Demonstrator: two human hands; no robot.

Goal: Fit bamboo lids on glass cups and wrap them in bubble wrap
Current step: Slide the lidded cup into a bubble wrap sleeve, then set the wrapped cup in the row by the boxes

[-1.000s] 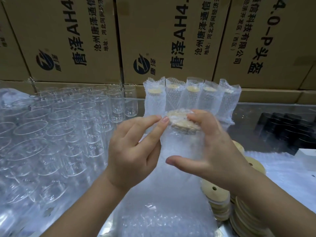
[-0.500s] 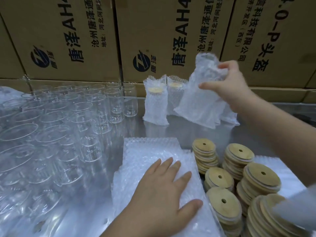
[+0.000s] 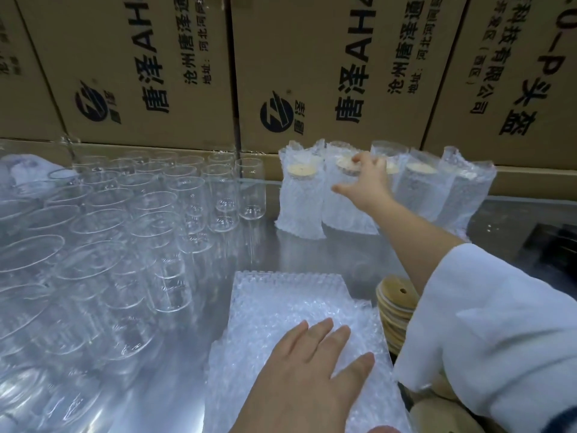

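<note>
My right hand [image 3: 365, 182] reaches to the back of the table and grips the top of a bubble-wrapped cup [image 3: 343, 210], which stands second from the left in a row of wrapped cups [image 3: 421, 192] with bamboo lids showing inside. My left hand [image 3: 309, 379] lies flat, fingers spread, on a stack of bubble wrap sheets [image 3: 281, 301] at the near centre. Several bare glass cups [image 3: 193, 195] stand packed together on the left. Stacks of bamboo lids [image 3: 395, 295] sit right of the sheets, mostly hidden by my white sleeve.
Printed cardboard boxes [image 3: 312, 73] form a wall right behind the row. The steel table [image 3: 327, 254] shows between the sheets and the wrapped cups. Dark objects [image 3: 552, 245] lie at the right edge.
A second ago both hands held the wrapped cup. My right hand then carried it up and back and has set it down in the row; my left hand dropped flat onto the bubble wrap stack.
</note>
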